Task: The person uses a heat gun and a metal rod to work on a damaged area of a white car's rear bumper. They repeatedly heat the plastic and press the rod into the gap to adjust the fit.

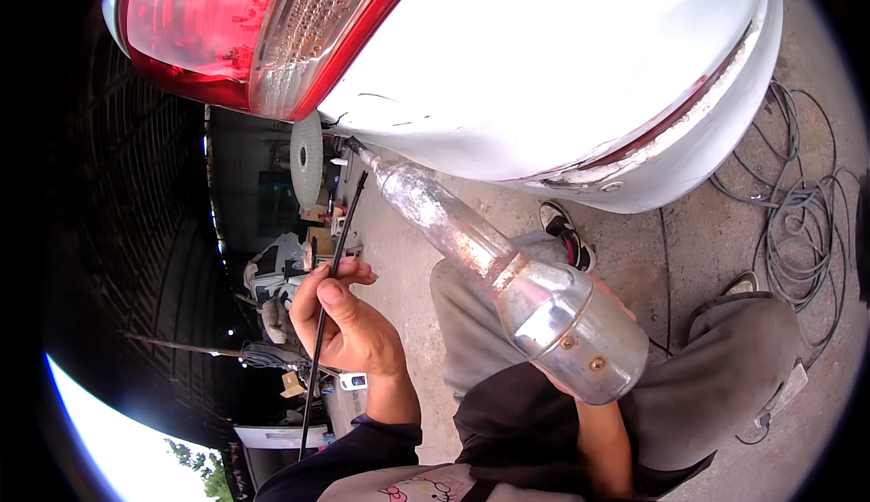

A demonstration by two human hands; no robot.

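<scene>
My left hand [367, 339] pinches a thin black rod [347, 221] between thumb and fingers. The rod slants upward, its upper end close to the tip of a metal hot-air gun [462, 230]. My right hand [613, 296] is wrapped round the gun's wide silver body from behind, so most of its fingers are hidden. The gun's narrow, discoloured nozzle points up and left, at the lower edge of a white car bumper [544, 67]. Dark marks and a small gap show on the bumper near the tip. Whether the tip touches it I cannot tell.
A red and clear tail light [199, 22] adjoins the bumper. A scuffed strip [634, 153] runs along the bumper's right side. Grey cable [797, 221] lies coiled on the concrete floor at right. Boxes and clutter [313, 239] stand at left, beyond my left hand.
</scene>
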